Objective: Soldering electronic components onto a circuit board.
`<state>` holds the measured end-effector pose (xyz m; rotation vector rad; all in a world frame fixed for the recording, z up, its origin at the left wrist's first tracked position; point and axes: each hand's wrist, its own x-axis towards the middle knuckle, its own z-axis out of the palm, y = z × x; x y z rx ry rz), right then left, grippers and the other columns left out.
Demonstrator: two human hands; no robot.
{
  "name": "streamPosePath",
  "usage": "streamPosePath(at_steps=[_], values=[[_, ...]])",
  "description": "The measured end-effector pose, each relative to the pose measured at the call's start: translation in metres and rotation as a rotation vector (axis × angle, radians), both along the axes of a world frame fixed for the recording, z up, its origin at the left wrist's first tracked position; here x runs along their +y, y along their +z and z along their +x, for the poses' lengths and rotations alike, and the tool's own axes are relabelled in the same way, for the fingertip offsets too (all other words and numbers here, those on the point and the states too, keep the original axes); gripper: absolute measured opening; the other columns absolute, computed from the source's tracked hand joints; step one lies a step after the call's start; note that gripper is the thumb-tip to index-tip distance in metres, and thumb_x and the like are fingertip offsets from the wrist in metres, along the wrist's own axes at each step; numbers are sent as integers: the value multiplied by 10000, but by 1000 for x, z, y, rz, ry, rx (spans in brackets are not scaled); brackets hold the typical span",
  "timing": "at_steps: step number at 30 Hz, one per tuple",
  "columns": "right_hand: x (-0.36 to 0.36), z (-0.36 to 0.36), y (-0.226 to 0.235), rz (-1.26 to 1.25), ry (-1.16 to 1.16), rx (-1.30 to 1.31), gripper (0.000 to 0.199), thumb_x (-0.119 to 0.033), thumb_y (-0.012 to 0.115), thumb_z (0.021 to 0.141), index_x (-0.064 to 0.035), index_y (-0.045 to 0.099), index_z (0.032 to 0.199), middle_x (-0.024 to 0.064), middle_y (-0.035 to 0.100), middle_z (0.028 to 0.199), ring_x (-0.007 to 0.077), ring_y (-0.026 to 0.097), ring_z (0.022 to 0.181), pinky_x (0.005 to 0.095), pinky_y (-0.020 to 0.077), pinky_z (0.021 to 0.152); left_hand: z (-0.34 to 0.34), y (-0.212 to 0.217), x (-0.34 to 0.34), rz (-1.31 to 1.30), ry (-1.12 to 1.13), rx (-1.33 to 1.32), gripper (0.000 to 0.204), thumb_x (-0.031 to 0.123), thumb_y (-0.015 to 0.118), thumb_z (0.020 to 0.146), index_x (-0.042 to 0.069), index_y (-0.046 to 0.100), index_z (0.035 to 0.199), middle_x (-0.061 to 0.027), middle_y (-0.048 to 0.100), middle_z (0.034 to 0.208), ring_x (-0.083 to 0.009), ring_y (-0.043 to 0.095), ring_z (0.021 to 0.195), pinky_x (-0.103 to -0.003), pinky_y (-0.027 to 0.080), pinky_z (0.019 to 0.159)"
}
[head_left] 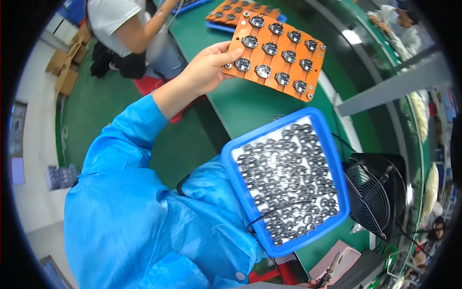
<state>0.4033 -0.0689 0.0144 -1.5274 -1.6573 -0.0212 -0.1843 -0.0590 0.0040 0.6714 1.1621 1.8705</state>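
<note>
Layout, off your tray (pixel 313 232):
Small parts (pixel 293 164) in it; board (pixel 275 59) beyond it, in your left hand (pixel 209 65); second board (pixel 219 17) farther out; fan (pixel 373 197) right of it.

Factory assembly workshop, green workbench (pixel 228 108), blue tray (pixel 343 192) of small parts (pixel 286 176), orange board (pixel 274 59) of matching parts, co-worker (pixel 137 33) seated nearby

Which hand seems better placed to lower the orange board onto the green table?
Probably the left hand: it already grips the orange board by its left edge, above the green table. The wearer's right hand cannot be made out.
</note>
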Motion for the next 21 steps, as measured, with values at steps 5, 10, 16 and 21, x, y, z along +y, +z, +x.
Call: streamPosePath(at_steps=[5, 10, 16, 21], values=[[30, 23, -24, 514, 212, -594, 349, -243, 545, 981, 64, 509, 1142, 102, 552, 712, 209, 510, 486, 308, 384, 398, 8, -9, -71, 2, 29, -3, 429, 206, 593, 954, -26, 482, 1298, -113, 617, 1212, -184, 635, 1083, -374, 531, 943], [29, -34, -12, 421, 96, -340, 348, -296, 570, 963, 25, 595, 832, 104, 559, 704, 241, 527, 495, 353, 406, 411, 23, -15, -103, 38, 49, -32, 478, 196, 581, 960, -34, 428, 1351, -123, 594, 1254, -191, 620, 1118, -373, 527, 950], [15, 0, -19, 431, 135, -351, 324, -281, 583, 954, 32, 600, 869, 113, 569, 743, 244, 537, 528, 349, 421, 437, 33, -29, -119, 80, 35, -73, 492, 181, 575, 965, -28, 403, 1376, -125, 584, 1277, -198, 612, 1140, -370, 527, 952], [-3, 12, -20, 360, 117, -224, 286, -217, 542, 984, 39, 613, 878, 117, 570, 764, 217, 518, 534, 327, 414, 438, 46, -39, -127, 48, 55, -79, 496, 180, 573, 966, -26, 399, 1383, -124, 586, 1275, -195, 616, 1132, -370, 528, 951]])
